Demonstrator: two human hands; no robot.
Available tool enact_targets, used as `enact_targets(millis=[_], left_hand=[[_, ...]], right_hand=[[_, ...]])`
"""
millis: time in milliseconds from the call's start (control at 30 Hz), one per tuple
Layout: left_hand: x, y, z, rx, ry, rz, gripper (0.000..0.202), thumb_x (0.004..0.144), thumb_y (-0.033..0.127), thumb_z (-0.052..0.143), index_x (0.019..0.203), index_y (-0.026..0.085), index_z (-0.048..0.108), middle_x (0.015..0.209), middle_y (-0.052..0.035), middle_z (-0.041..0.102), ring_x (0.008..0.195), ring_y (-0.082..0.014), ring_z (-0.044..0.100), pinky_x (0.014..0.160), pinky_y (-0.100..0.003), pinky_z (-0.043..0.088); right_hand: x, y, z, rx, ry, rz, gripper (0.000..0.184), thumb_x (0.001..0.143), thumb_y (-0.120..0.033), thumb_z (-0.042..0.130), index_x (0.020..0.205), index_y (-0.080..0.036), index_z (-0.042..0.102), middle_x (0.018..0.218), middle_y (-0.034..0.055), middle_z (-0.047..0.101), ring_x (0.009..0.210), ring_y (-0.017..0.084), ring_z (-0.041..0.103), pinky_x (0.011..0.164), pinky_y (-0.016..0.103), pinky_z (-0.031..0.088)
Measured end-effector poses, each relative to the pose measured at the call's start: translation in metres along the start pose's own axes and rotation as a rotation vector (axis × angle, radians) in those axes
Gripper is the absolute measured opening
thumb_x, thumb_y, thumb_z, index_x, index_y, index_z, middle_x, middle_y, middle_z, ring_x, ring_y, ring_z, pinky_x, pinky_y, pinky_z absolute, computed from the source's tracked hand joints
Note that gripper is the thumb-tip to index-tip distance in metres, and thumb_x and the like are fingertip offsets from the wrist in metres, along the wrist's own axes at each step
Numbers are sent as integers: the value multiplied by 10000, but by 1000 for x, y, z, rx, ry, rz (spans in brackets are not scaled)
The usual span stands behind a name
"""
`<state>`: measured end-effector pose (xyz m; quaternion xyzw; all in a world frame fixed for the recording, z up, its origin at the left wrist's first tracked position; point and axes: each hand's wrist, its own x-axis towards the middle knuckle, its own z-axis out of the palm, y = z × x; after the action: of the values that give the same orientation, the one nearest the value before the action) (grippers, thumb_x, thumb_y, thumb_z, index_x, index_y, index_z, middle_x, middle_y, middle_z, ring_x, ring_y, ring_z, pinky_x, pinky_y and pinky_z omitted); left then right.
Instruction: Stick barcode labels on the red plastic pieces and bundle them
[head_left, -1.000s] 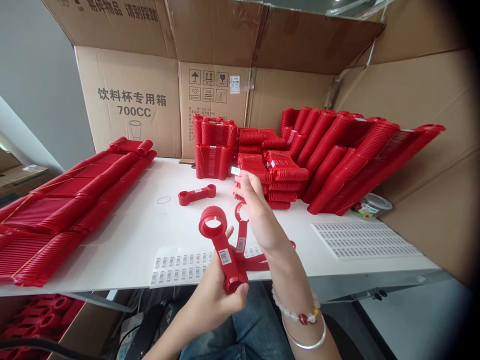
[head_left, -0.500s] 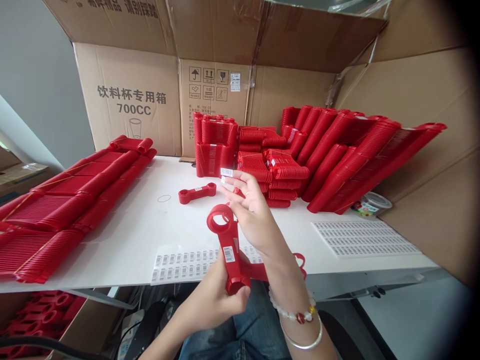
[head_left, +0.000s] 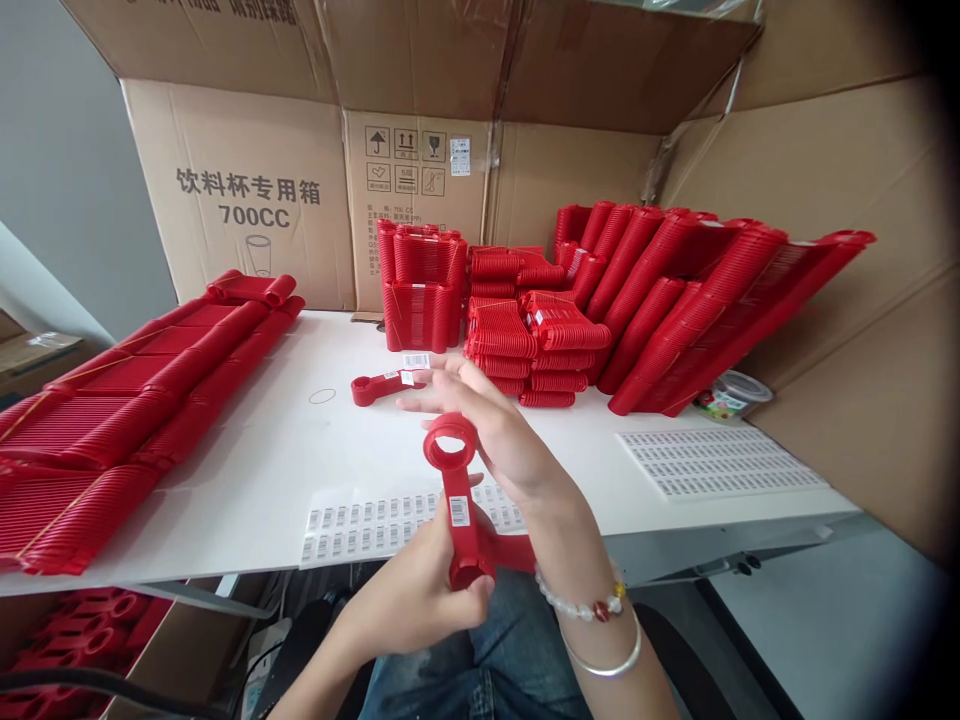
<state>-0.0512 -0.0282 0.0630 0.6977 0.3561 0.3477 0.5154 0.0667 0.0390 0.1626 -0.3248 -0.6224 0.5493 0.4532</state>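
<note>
The left hand (head_left: 420,595) sits low over the lap, palm up, closed around the bottom ring of a red carrier (head_left: 452,470) that stands upright at the counter (head_left: 262,470) edge, above the label sheet (head_left: 360,525). The right hand (head_left: 499,440) reaches forward just behind the carrier's top ring, open with fingers spread, and a barcode sticker (head_left: 416,361) clings to its fingertips.

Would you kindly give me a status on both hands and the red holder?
Left hand gripping red holder by its lower end. Right hand open, barcode sticker at fingertips. Nothing blocking.
</note>
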Motion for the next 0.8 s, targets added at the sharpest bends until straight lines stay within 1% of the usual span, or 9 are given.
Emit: enact_targets(millis=[67,133,300,367,467,533,633,700,800], left_hand=[[0,2,-1,7,2,-18,237,735,85,546,929,212,494,862,-17,568,729,-153,476,655,-270,431],[1,3,-1,3,7,-30,260,732,86,545,955,211,496,864,-16,567,731,-153,475,662,-270,437],[2,-2,3,-43,40,-62,260,754,112,562,987,211,502,868,-6,555,743,-151,473,681,-267,432],[3,-6,3,-98,73,-68,291,784,153,573,1062,212,510,910,-18,568,795,-163,499,737,-285,448],[7,-9,2,-236,130,-73,356,841,237,562,1183,210,463,926,-29,594,817,-171,537,800,-321,464],[11,-9,-1,-344,201,-71,317,869,286,531,1158,197,437,806,-1,591,702,-152,531,734,-317,463],[14,-7,-5,-517,387,-45,246,874,322,515,1065,190,435,688,37,562,569,-122,494,625,-291,427],[15,-6,-7,-614,510,-41,244,855,330,545,1032,193,448,751,23,588,568,-111,513,595,-276,411],[13,-1,-8,-694,619,-35,264,813,342,599,995,206,465,864,13,595,584,-97,540,575,-253,406]], right_hand=[[-1,1,-3,-34,-51,-4,476,853,-336,686,1257,-233,456,1349,106,547,1104,222,661,775,313,615],[-2,3,-5,-89,-94,-22,631,775,-245,755,1306,-250,414,1401,113,501,1146,226,641,800,320,613],[3,8,-5,-191,-170,-61,519,856,-181,631,1316,-250,403,1386,115,518,1131,208,650,868,361,595],[5,10,-2,-324,-55,-98,512,866,-222,629,1325,-243,404,1410,126,500,1215,243,596,954,438,555],[-3,8,-3,-542,342,-275,536,884,-276,619,1365,-246,385,1491,131,409,1380,284,422,1097,530,422],[-17,6,-7,-520,495,-375,518,912,-286,583,1380,-263,362,1499,126,394,1343,272,467,1081,509,445],[-43,4,-17,-408,517,-375,463,927,-275,568,1348,-289,374,1386,113,499,1090,215,644,942,429,555],[-59,5,-21,-374,513,-339,441,914,-258,593,1311,-287,403,1236,86,591,958,190,673,864,396,579],[-72,7,-19,-367,527,-304,401,903,-224,611,1261,-274,437,990,27,657,878,173,658,821,364,566]])
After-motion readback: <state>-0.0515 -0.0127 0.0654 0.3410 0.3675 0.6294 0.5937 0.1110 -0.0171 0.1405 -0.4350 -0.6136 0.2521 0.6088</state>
